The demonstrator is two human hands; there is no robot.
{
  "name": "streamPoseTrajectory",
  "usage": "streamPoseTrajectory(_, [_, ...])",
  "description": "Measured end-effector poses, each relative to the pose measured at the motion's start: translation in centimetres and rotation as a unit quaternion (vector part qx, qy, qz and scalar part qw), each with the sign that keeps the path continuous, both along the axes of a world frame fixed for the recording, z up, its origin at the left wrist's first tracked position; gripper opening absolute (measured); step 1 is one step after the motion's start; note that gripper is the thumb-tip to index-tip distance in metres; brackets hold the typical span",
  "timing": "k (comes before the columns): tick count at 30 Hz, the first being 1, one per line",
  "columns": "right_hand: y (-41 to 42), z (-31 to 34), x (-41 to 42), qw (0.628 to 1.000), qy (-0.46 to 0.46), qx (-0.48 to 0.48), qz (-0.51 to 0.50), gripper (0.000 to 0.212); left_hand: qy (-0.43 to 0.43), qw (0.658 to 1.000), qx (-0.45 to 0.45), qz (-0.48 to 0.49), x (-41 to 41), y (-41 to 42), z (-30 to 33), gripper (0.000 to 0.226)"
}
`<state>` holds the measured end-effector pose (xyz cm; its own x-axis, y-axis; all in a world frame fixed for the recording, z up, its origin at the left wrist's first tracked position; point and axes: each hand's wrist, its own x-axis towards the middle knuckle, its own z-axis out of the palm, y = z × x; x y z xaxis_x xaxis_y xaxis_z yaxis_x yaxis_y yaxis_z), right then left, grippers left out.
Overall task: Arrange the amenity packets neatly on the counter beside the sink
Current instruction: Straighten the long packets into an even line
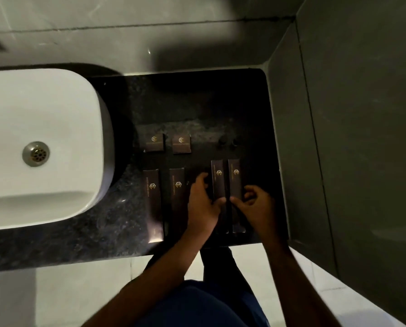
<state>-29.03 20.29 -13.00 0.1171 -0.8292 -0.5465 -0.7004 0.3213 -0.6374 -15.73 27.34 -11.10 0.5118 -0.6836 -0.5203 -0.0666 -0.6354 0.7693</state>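
Dark brown amenity packets with gold logos lie on the black granite counter (pixel 197 102) right of the white sink (pixel 43 147). Two small square packets (pixel 153 142) (pixel 181 143) sit in a back row. Two long packets (pixel 153 204) (pixel 177 190) lie upright at the left. Two more long packets (pixel 218 180) (pixel 235 180) lie side by side at the right. My left hand (pixel 203 204) pinches the lower part of the left one of that pair. My right hand (pixel 254 206) grips the lower part of the right one. Their lower ends are partly hidden by my hands.
Two small dark round items (pixel 228 142) rest behind the right pair. A grey tiled wall (pixel 339 138) borders the counter on the right, with another wall (pixel 126 31) behind. The counter's front edge (pixel 79 260) runs above the pale floor.
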Motion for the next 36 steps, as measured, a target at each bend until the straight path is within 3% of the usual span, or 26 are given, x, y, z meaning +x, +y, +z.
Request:
streamPoseTrajectory(4, [-0.1,0.1,0.0,0.999,0.012,-0.016,0.028,0.042,-0.032,0.999,-0.01,-0.011,-0.8,-0.3,-0.3,0.062])
streamPoseTrajectory(8, [-0.3,0.4,-0.1,0.998,0.01,-0.038,0.059,0.029,-0.03,0.999,-0.016,-0.017,-0.8,-0.4,0.0,0.065])
streamPoseTrajectory(14, [-0.4,0.5,-0.4,0.996,0.006,-0.035,0.087,0.027,0.003,0.997,-0.037,0.063,1.5,3.2,1.2,0.069])
streamPoseTrajectory(17, [-0.3,1.1,-0.4,0.996,0.003,-0.04,0.084,0.034,-0.068,0.99,-0.022,0.119,4.8,7.2,1.5,0.055])
streamPoseTrajectory(20, [0.5,2.6,0.6,0.987,0.004,-0.155,0.03,0.031,-0.156,0.969,-0.013,0.189,8.3,11.1,0.7,0.046])
streamPoseTrajectory(23, [3.6,3.6,4.6,0.981,-0.02,-0.173,0.084,0.022,-0.137,0.969,0.043,0.203,10.0,12.2,-0.6,0.056])
streamPoseTrajectory(25, [6.4,3.2,7.8,0.979,-0.017,-0.111,0.168,0.032,-0.106,0.975,0.066,0.182,10.4,11.6,-1.2,0.063])
streamPoseTrajectory(28, [9.3,2.0,10.9,0.961,0.031,-0.09,0.261,0.06,-0.115,0.98,0.061,0.152,10.3,10.8,-1.8,0.065])
streamPoseTrajectory(30, [9.8,1.3,11.9,0.96,0.055,-0.07,0.267,0.069,-0.128,0.982,0.061,0.125,10.2,10.6,-1.8,0.064])
streamPoseTrajectory(36, [9.7,0.3,11.7,0.962,0.054,-0.07,0.258,0.069,-0.129,0.986,0.066,0.081,9.8,10.8,-1.8,0.062])
